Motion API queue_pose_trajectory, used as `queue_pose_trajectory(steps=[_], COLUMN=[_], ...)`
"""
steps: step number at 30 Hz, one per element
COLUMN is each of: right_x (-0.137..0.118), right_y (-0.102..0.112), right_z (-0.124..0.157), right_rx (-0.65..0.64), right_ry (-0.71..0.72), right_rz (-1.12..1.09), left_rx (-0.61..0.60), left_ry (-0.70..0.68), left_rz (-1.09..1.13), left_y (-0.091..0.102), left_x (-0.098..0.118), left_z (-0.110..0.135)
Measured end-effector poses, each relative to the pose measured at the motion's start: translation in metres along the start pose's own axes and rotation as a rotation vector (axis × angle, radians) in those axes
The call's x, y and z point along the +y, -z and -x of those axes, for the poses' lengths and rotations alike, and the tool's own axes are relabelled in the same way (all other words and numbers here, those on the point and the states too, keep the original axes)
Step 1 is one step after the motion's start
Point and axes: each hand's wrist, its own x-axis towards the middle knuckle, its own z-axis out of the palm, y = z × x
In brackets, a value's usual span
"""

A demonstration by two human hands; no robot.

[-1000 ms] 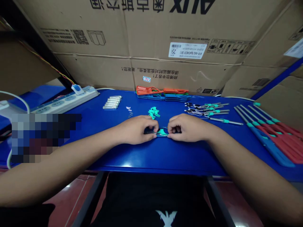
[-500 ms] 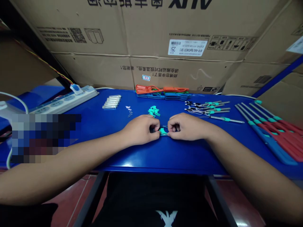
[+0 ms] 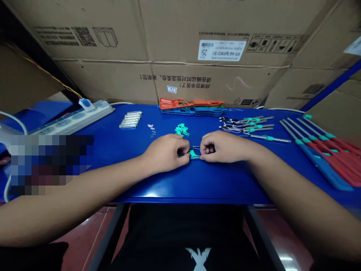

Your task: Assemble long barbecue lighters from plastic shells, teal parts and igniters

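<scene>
My left hand (image 3: pixel 169 152) and my right hand (image 3: pixel 224 146) meet over the table, both closed in a pinch. Between them they hold a lighter casing (image 3: pixel 198 156), low over the blue surface. A green piece (image 3: pixel 194 153) shows in the gap, and my fingers cover most of the casing. A thin, shiny strip (image 3: pixel 196 146) is visible just above the green piece, by my right fingers; its kind is unclear. Directly beyond my left hand lies a small heap of loose green plastic pieces (image 3: pixel 182 129).
Orange and blue lighter casings (image 3: pixel 193 107) are stacked at the cardboard's foot. Left of centre lie clear tubes (image 3: pixel 131 119), pinkish bits (image 3: pixel 150 126) and tiny pins (image 3: pixel 153 134). Wired metal rods (image 3: pixel 262 137) and long lighters (image 3: pixel 324 150) lie rightward. A power strip (image 3: pixel 70 120) stands left.
The head view has shifted slightly. Both hands keep their grip at nearly the same spot, and a little more of the thin shiny strip shows beside my right fingers.
</scene>
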Motion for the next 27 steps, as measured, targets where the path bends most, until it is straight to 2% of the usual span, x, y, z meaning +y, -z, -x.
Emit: queue_pose_trajectory(steps=[4,8,16,24,27], right_x=[0.005,0.009,0.011,0.013,0.016], right_y=[0.015,0.027,0.02,0.014,0.02], right_z=[0.008,0.017,0.01,0.008,0.012], right_rx=[0.071,-0.002,-0.1,-0.064,-0.047], right_ry=[-0.048,-0.08,-0.12,-0.109,-0.021], right_rz=[0.024,0.116,0.099,0.167,0.179], left_rx=[0.005,0.003,-0.006,-0.002,-0.004], left_ry=[-0.026,-0.036,-0.024,-0.023,-0.02], left_rz=[0.003,0.022,0.055,0.063,0.057], left_y=[0.0,0.001,0.001,0.0,0.001], left_x=[-0.001,-0.002,-0.002,-0.003,-0.002], left_z=[0.0,-0.001,-0.001,-0.001,-0.001])
